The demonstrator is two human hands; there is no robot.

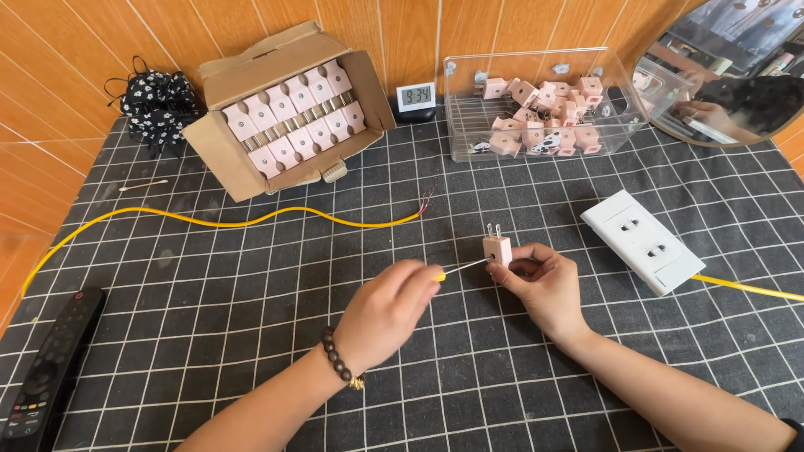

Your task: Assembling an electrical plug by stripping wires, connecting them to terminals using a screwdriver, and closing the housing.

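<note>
The left hand [387, 311] pinches a small screwdriver [461, 268], its thin shaft running level to the right and touching the side of a pink plug [497, 249]. The right hand [543, 285] pinches that plug, prongs up, above the counter [251, 285].

left hand [387, 311] drives screwdriver [463, 267] into pink plug [497, 249] held by right hand [540, 285].
</note>
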